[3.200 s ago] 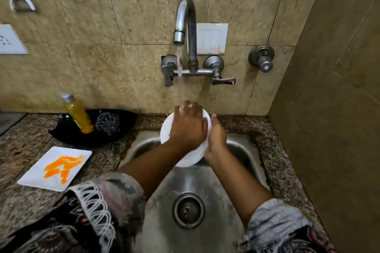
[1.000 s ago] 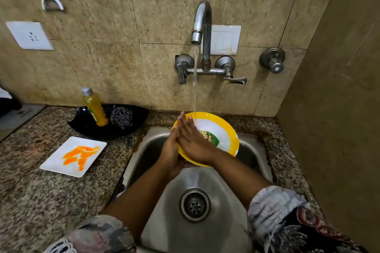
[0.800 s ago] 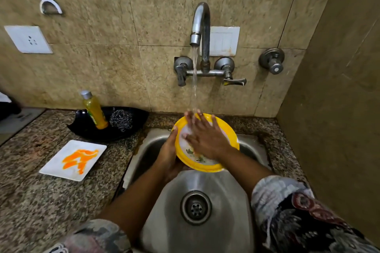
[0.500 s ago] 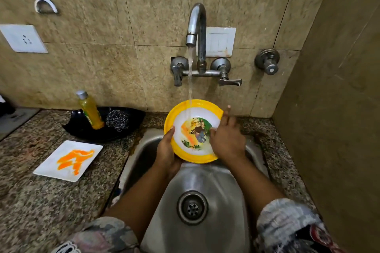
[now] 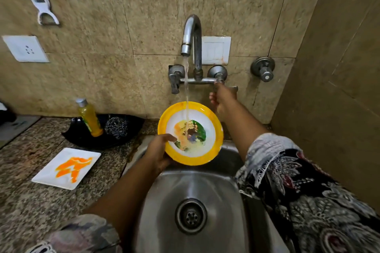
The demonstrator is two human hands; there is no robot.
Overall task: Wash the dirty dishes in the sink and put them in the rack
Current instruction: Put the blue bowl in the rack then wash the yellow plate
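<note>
Round yellow-rimmed plastic plate with a printed picture is tilted under the stream from the curved steel tap, above the steel sink; left hand fingers are clamped on its left rim, thumb on the face. Right hand fingers are curled closed around the tap's right lever. The plate looks light, stiff and wet-slippery with one-hand support, so pinch the rim firmly, thumb inside; a white square plate with orange smears waits on the desk left of the sink.

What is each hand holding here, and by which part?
The left hand holds the yellow-rimmed plate by its left rim, under the running water. The right hand is on the tap's right handle; it holds no dish.
</note>
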